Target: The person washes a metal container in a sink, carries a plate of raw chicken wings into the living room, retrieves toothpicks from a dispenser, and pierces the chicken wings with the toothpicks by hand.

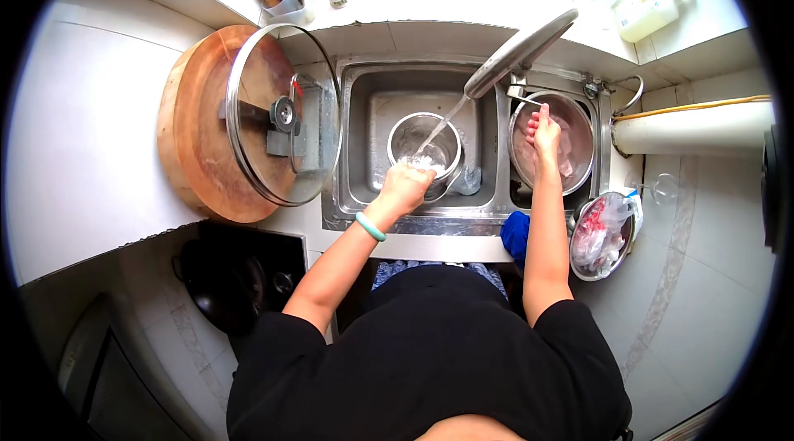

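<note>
My left hand (405, 189), with a green bangle on its wrist, is closed at the near rim of a round metal pot (394, 133) in the left sink basin. A stream of water runs from the faucet (517, 57) into this pot. Whether my fingers hold a handle or the rim itself is hidden. Over the right basin, my right hand (543, 133) has its fingertips closed on the thin faucet lever (524, 99). Beneath that hand sits a large metal bowl (585, 123) with pale pinkish pieces in water.
A glass lid (248, 162) leans by a round wooden chopping board (186, 131) on the left. A bin (597, 276) with plastic bags stands right of the sink (356, 168). Behind are a utensil holder (285, 9) and a soap bottle (648, 21). A dark wok (217, 276) lies lower left.
</note>
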Demonstrator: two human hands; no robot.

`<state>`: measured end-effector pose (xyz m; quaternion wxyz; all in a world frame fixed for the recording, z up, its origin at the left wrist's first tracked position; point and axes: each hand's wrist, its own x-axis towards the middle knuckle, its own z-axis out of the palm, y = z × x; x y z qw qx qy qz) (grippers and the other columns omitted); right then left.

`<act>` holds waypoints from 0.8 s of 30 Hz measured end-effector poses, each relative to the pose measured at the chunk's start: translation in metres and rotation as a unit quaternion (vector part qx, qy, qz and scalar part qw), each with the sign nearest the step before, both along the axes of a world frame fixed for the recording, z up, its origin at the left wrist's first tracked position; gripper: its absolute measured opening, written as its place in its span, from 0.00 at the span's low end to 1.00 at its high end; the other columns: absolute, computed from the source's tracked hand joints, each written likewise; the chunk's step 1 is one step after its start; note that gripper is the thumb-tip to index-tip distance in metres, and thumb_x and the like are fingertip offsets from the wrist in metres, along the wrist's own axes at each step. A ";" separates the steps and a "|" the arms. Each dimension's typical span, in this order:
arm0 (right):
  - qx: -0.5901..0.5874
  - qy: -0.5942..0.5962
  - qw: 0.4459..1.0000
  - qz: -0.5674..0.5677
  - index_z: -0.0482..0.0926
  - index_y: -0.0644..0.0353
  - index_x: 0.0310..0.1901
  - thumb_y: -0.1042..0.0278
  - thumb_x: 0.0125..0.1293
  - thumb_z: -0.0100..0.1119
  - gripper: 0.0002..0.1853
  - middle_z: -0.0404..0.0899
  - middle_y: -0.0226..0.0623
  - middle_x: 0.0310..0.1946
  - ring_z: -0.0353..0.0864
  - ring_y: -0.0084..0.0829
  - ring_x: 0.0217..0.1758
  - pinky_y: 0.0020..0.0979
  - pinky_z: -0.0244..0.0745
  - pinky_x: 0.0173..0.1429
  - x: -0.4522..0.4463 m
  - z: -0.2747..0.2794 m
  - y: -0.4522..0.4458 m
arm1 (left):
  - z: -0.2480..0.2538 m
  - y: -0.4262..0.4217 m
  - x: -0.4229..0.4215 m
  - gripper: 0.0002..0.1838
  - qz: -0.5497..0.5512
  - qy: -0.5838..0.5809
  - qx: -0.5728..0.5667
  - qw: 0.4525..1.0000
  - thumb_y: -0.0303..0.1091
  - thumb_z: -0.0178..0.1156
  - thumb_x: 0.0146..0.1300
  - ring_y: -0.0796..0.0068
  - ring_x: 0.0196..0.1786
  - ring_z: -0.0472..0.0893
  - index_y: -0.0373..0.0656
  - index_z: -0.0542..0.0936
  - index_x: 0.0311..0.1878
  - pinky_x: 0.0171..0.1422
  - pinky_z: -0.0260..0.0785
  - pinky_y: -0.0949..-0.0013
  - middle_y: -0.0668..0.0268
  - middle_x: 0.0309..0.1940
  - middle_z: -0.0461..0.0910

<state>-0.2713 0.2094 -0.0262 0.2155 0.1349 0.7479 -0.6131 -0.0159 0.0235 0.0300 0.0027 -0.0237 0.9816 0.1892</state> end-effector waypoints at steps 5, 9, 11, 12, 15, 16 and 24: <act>-0.053 0.034 0.997 -0.051 0.76 0.62 0.36 0.51 0.66 0.51 0.18 0.69 0.25 0.21 0.63 0.15 0.18 0.17 0.57 0.18 -0.009 -0.012 0.015 | 0.007 -0.013 0.005 0.05 -0.058 0.066 0.003 0.996 0.25 0.55 0.44 0.68 0.27 0.79 0.45 0.76 0.28 0.34 0.68 0.67 0.68 0.19 0.77; -0.059 0.080 0.995 -0.024 0.77 0.61 0.34 0.54 0.66 0.53 0.16 0.70 0.24 0.20 0.64 0.14 0.17 0.16 0.56 0.18 -0.012 -0.005 0.012 | -0.002 -0.018 0.009 0.05 -0.095 0.120 -0.030 0.988 0.26 0.55 0.46 0.72 0.27 0.77 0.45 0.76 0.29 0.35 0.68 0.70 0.69 0.20 0.75; -0.044 0.038 0.998 -0.019 0.77 0.61 0.33 0.54 0.66 0.53 0.16 0.70 0.24 0.20 0.64 0.14 0.17 0.16 0.56 0.17 -0.012 0.004 0.008 | -0.004 -0.019 0.009 0.05 -0.091 0.148 -0.046 0.984 0.26 0.56 0.46 0.73 0.26 0.76 0.43 0.77 0.30 0.36 0.69 0.71 0.70 0.19 0.73; -0.026 -0.005 1.000 -0.015 0.78 0.61 0.33 0.54 0.66 0.53 0.16 0.70 0.24 0.20 0.64 0.14 0.17 0.16 0.55 0.17 -0.012 0.010 0.008 | -0.005 -0.019 0.009 0.05 -0.093 0.150 -0.046 0.983 0.26 0.56 0.46 0.73 0.26 0.76 0.43 0.77 0.30 0.36 0.69 0.71 0.70 0.19 0.73; -0.095 -0.010 0.995 -0.022 0.78 0.64 0.34 0.56 0.65 0.55 0.16 0.71 0.25 0.20 0.64 0.14 0.17 0.15 0.55 0.17 -0.022 -0.001 0.011 | -0.007 -0.021 0.008 0.05 -0.075 0.169 -0.030 0.982 0.26 0.57 0.45 0.72 0.26 0.76 0.44 0.77 0.29 0.36 0.69 0.71 0.69 0.19 0.74; -0.136 -0.008 0.991 -0.021 0.78 0.66 0.34 0.57 0.65 0.56 0.16 0.71 0.25 0.20 0.63 0.14 0.16 0.15 0.54 0.17 -0.024 -0.001 0.008 | -0.005 -0.025 0.008 0.05 -0.067 0.169 -0.022 0.983 0.26 0.57 0.45 0.72 0.26 0.76 0.44 0.77 0.29 0.36 0.69 0.71 0.69 0.20 0.74; -0.111 0.048 0.988 -0.093 0.78 0.66 0.29 0.59 0.65 0.55 0.16 0.74 0.30 0.19 0.65 0.15 0.15 0.17 0.58 0.16 -0.050 -0.012 -0.009 | -0.007 -0.021 0.016 0.10 0.017 0.155 0.067 0.985 0.22 0.61 0.40 0.68 0.30 0.78 0.43 0.81 0.30 0.38 0.70 0.68 0.67 0.24 0.79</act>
